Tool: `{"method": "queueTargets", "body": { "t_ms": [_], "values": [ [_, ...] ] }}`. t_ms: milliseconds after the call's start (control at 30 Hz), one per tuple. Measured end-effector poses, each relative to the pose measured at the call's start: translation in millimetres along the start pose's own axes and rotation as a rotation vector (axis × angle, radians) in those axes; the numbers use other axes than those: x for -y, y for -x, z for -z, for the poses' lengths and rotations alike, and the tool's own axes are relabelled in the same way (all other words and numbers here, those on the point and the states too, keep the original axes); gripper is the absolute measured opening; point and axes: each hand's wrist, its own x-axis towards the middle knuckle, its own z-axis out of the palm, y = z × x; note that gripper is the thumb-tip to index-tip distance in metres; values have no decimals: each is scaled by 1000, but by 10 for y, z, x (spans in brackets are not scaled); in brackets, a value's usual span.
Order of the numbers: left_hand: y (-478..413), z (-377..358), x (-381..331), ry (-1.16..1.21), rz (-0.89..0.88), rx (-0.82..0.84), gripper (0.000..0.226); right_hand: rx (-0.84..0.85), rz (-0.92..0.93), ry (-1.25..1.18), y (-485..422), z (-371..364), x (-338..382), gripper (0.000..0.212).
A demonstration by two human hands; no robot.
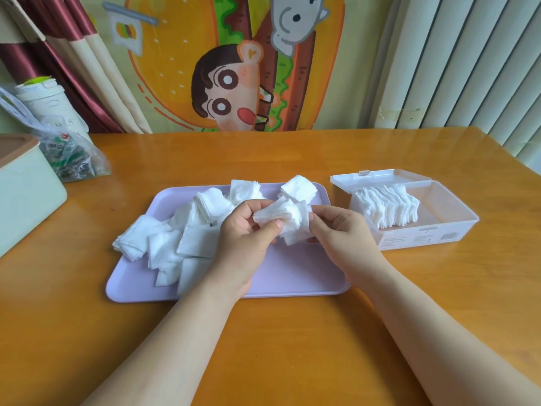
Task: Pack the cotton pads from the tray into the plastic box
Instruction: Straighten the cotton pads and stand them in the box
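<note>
Cotton pads (288, 219), a bunch pinched between my left hand (248, 230) and right hand (339, 230) (edges uneven), need squaring before entering the box (450, 227).

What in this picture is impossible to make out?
Head view only:
- Print on the box label: too small to read.
- The tray beneath the left hand and right hand: covered by them.
- Number of pads they hold: layers blur together.
- The green container: cut off by the left edge.
- The bag contents: blurred behind crinkled plastic.
</note>
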Motion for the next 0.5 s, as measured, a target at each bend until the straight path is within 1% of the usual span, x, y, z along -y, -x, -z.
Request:
{"method": "queueTargets", "body": {
  "t_ms": [200,300,400,500],
  "values": [
    [-7,2,8,-19,31,13,28,-9,5,31,4,-9,6,28],
    [-8,-9,6,-40,41,1,25,26,11,45,3,-10,-5,29],
    [-14,-4,6,-44,54,-6,24,55,-28,-35,16,3,37,29],
    [-6,-11,0,-45,57,-6,24,94,-27,-67,29,13,44,20]
  ]
}}
